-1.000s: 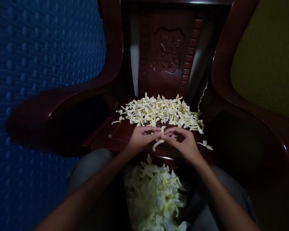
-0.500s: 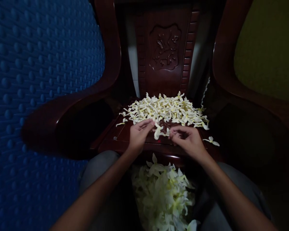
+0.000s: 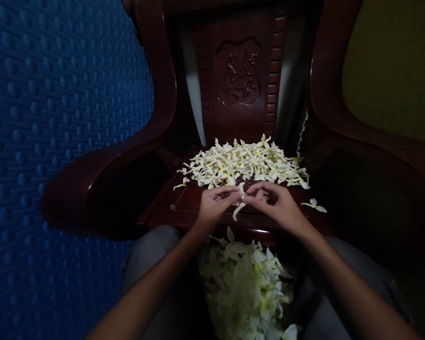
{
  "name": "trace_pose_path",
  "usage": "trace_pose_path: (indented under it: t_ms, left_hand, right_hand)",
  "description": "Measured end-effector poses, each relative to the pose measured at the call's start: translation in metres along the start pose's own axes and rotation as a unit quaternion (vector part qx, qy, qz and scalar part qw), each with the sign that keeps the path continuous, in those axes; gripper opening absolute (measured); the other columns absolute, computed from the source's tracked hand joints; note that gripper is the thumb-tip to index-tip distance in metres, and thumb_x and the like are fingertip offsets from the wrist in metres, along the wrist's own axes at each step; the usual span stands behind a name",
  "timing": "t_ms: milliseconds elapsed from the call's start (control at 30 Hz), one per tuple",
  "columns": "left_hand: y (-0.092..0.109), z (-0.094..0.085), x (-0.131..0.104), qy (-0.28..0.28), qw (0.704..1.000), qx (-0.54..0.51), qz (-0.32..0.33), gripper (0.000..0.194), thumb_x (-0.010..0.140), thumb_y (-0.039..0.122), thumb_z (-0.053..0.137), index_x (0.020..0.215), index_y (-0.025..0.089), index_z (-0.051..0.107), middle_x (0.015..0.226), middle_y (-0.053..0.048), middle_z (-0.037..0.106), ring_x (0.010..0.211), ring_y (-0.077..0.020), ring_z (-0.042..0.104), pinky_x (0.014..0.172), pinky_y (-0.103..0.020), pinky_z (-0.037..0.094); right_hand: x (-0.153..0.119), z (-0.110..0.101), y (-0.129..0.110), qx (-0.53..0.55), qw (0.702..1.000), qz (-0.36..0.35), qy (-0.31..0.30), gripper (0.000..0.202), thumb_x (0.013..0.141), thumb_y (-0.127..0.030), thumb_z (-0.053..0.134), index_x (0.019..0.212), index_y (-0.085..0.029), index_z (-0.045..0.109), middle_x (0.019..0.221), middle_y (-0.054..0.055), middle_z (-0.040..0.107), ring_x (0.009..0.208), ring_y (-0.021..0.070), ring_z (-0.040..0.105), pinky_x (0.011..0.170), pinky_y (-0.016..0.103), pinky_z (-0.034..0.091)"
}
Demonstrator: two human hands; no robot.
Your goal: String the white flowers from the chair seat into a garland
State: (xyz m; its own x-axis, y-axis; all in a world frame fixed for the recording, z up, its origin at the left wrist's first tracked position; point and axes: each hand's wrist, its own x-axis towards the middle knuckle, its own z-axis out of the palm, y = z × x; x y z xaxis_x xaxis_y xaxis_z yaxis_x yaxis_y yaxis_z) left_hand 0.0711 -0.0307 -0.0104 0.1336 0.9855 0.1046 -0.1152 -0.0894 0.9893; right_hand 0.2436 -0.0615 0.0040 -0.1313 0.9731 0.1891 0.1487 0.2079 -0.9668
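Fingertips of my left hand (image 3: pixel 217 203) and my right hand (image 3: pixel 274 200) meet over the front of the chair seat. Between them both hands pinch a white flower (image 3: pixel 240 202), its petals pointing up and down past the fingers. Just behind my hands, a heap of white and yellowish flowers (image 3: pixel 248 160) spreads over the seat. One flower (image 3: pixel 314 205) lies apart to the right of the heap, and another (image 3: pixel 181 184) at its left edge. Below my hands, between my knees, is a second mass of larger-looking flowers (image 3: pixel 248 288); what holds it is too dark to tell.
The dark red wooden chair has a carved backrest (image 3: pixel 239 71), a left armrest (image 3: pixel 78 184) and a right armrest (image 3: pixel 361 127). A blue studded surface (image 3: pixel 56 118) fills the left side. My knees flank the lower flowers.
My hands have come together at the fingertips, and the flower is now held between both. The view has shifted slightly.
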Motion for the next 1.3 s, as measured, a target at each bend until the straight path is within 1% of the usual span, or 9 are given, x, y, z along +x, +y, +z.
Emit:
trace_pose_path:
  t_ms: [200, 467, 600, 667, 733, 933, 1067, 1200, 1300]
  left_hand:
    - [-0.004, 0.001, -0.001, -0.032, 0.999, 0.003, -0.014, 0.029, 0.059, 0.032, 0.081, 0.08, 0.013, 0.075, 0.077, -0.007, 0.074, 0.072, -0.0193, 0.067, 0.07, -0.029, 0.053]
    - [0.0, 0.005, -0.004, -0.01, 1.0, 0.001, -0.022, 0.03, 0.059, 0.032, 0.081, 0.081, 0.012, 0.074, 0.078, -0.007, 0.074, 0.068, -0.0175, 0.066, 0.064, -0.027, 0.054]
    - [-0.001, 0.003, 0.002, 0.053, 0.999, -0.001, 0.002, 0.03, 0.062, 0.031, 0.08, 0.083, 0.011, 0.073, 0.082, -0.008, 0.074, 0.074, -0.0177, 0.067, 0.071, -0.028, 0.054]
    - [-0.001, -0.003, 0.007, 0.102, 0.994, -0.017, 0.019, 0.031, 0.062, 0.031, 0.08, 0.085, 0.011, 0.073, 0.083, -0.008, 0.074, 0.076, -0.0176, 0.068, 0.074, -0.028, 0.054]
    - [0.0, -0.007, 0.01, 0.117, 0.993, -0.021, 0.027, 0.032, 0.061, 0.032, 0.08, 0.084, 0.011, 0.073, 0.083, -0.008, 0.074, 0.077, -0.0179, 0.068, 0.074, -0.028, 0.054]
    - [0.003, 0.001, 0.001, 0.009, 1.0, 0.029, 0.004, 0.029, 0.057, 0.031, 0.081, 0.077, 0.012, 0.075, 0.079, -0.008, 0.074, 0.073, -0.0198, 0.069, 0.07, -0.029, 0.056]
    - [0.001, 0.003, 0.001, 0.03, 0.999, 0.035, 0.004, 0.03, 0.059, 0.033, 0.08, 0.079, 0.011, 0.074, 0.081, -0.009, 0.074, 0.075, -0.0208, 0.069, 0.073, -0.031, 0.056]
    - [0.001, -0.004, 0.008, 0.076, 0.996, 0.029, 0.022, 0.036, 0.061, 0.037, 0.079, 0.085, 0.011, 0.074, 0.085, -0.01, 0.074, 0.079, -0.0215, 0.069, 0.076, -0.032, 0.056]
    - [0.003, -0.004, 0.007, 0.037, 0.999, 0.03, -0.001, 0.036, 0.056, 0.035, 0.082, 0.082, 0.011, 0.074, 0.082, -0.009, 0.075, 0.074, -0.021, 0.069, 0.072, -0.031, 0.057]
  right_hand:
    - [0.001, 0.002, 0.005, 0.017, 1.0, -0.009, -0.012, 0.034, 0.068, -0.043, 0.076, 0.086, -0.017, 0.065, 0.063, -0.003, 0.053, 0.053, 0.0089, 0.042, 0.048, 0.022, 0.032]
    - [0.0, 0.002, 0.004, 0.034, 0.999, 0.003, 0.009, 0.03, 0.071, -0.042, 0.073, 0.087, -0.016, 0.07, 0.067, 0.001, 0.061, 0.055, 0.0116, 0.049, 0.049, 0.024, 0.037]
    - [-0.002, 0.0, 0.0, 0.024, 0.998, -0.005, 0.052, 0.023, 0.075, -0.038, 0.07, 0.077, -0.015, 0.07, 0.063, 0.002, 0.062, 0.051, 0.011, 0.048, 0.048, 0.024, 0.036]
    - [-0.002, -0.001, -0.003, 0.022, 0.998, 0.0, 0.055, 0.023, 0.075, -0.038, 0.07, 0.075, -0.015, 0.069, 0.06, 0.001, 0.061, 0.05, 0.0108, 0.048, 0.048, 0.024, 0.036]
    - [-0.002, -0.001, -0.004, 0.012, 0.999, 0.006, 0.049, 0.025, 0.075, -0.039, 0.069, 0.074, -0.015, 0.067, 0.06, 0.001, 0.06, 0.051, 0.0109, 0.048, 0.048, 0.023, 0.035]
    - [-0.002, 0.005, 0.003, -0.033, 0.999, -0.022, 0.015, 0.023, 0.076, -0.035, 0.07, 0.09, -0.017, 0.065, 0.075, 0.001, 0.064, 0.06, 0.0122, 0.052, 0.054, 0.024, 0.039]
    - [-0.003, 0.003, 0.008, -0.086, 0.994, -0.065, 0.029, 0.018, 0.086, -0.033, 0.058, 0.088, -0.017, 0.068, 0.077, 0.003, 0.066, 0.067, 0.0149, 0.056, 0.061, 0.026, 0.042]
    - [-0.004, 0.002, 0.006, -0.096, 0.993, -0.051, 0.036, 0.02, 0.086, -0.034, 0.058, 0.084, -0.016, 0.068, 0.073, 0.003, 0.065, 0.065, 0.0154, 0.056, 0.06, 0.026, 0.042]
    - [-0.004, 0.004, 0.003, -0.088, 0.995, -0.024, 0.032, 0.023, 0.083, -0.039, 0.063, 0.08, -0.016, 0.066, 0.071, 0.002, 0.063, 0.06, 0.0133, 0.052, 0.055, 0.024, 0.039]
